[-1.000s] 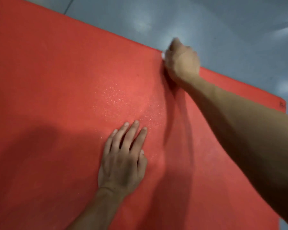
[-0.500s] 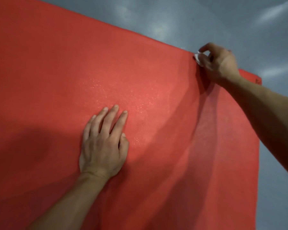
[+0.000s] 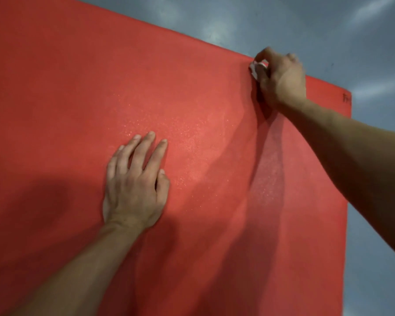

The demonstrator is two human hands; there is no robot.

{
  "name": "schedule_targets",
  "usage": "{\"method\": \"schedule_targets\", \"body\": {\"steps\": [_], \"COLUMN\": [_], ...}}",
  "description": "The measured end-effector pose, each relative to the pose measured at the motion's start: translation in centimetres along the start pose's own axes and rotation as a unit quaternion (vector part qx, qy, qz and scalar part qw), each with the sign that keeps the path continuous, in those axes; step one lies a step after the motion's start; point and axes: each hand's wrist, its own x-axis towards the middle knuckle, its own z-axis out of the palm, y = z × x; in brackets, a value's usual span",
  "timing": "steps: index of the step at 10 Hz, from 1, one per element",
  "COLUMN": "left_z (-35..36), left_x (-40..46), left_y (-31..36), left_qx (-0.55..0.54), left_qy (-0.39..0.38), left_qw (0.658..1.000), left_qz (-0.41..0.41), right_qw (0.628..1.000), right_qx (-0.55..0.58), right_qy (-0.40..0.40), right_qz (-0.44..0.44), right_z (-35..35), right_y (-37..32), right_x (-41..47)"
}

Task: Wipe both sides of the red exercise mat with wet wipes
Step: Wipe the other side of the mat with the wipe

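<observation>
Left hand (image 3: 135,185) lay flat, fingers straight, on the red mat (image 3: 55,99) spread over the grey floor (image 3: 328,23); right hand (image 3: 281,78) pinched a white wipe (image 3: 255,68) at the mat's far edge.

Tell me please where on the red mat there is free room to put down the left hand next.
The red exercise mat is bare left of and beyond the left hand, up to its far edge. A narrower bare strip lies between that hand and the right forearm. Crowded: the far edge where the right hand pinches the wet wipe.
</observation>
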Motion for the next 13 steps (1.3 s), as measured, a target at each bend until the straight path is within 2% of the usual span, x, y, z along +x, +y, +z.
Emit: {"method": "schedule_targets", "body": {"steps": [1, 2, 3, 4, 5, 6, 7, 8, 9, 10, 11, 12, 13], "left_z": [0.1, 0.1, 0.2, 0.1, 0.3, 0.2, 0.4, 0.4, 0.5, 0.3, 0.4, 0.4, 0.4], "left_x": [0.0, 0.1, 0.0, 0.0, 0.0, -0.2, 0.0, -0.1, -0.1, -0.2, -0.2, -0.4, -0.3], "left_y": [0.1, -0.1, -0.1, -0.1, -0.2, -0.1, -0.2, -0.2, -0.3, -0.2, -0.1, -0.2, -0.3], "left_qx": [-0.008, -0.007, -0.009, -0.006, -0.013, -0.006, -0.005, 0.000, -0.004, -0.001, -0.006, -0.008, -0.010], "left_qy": [0.006, 0.005, 0.001, 0.010, 0.008, 0.010, 0.012, 0.020, 0.020, 0.023, 0.023, 0.022, 0.015], "left_qw": [1.000, 1.000, 1.000, 1.000, 1.000, 1.000, 1.000, 1.000, 1.000, 1.000, 1.000, 1.000, 1.000], "left_qz": [-0.002, 0.000, 0.006, 0.005, 0.008, 0.003, 0.010, 0.014, 0.014, 0.012, 0.010, 0.009, 0.010], "right_qw": [0.993, 0.961, 0.979, 0.996, 0.990, 0.950, 0.955, 0.986, 0.970, 0.915, 0.933, 0.969, 0.946], "right_qx": [0.035, 0.059, 0.020, -0.014, 0.032, 0.064, 0.037, 0.009, 0.069, 0.082, 0.066, 0.028, 0.089], "right_qy": [-0.033, -0.128, -0.072, -0.020, -0.046, -0.153, -0.132, -0.059, -0.103, -0.189, -0.141, -0.073, -0.118], "right_qz": [-0.104, -0.237, -0.187, -0.082, -0.130, -0.263, -0.262, -0.156, -0.212, -0.347, -0.324, -0.234, -0.289], "right_z": [-0.7, -2.3, -1.8, -1.7, -1.7, -2.9, -2.7, -2.4, -2.4, -4.0, -3.9, -3.1, -3.0], "right_y": [-1.3, -1.6, -0.1, 1.0, -1.3, -3.2, -3.0, -1.8, -4.0, -5.8, -5.1, -3.7, -6.2], "right_x": [-5.7, -12.2, -9.1, -5.0, -9.1, -16.4, -15.5, -11.8, -16.3, -22.7, -19.0, -14.6, -19.3]}}
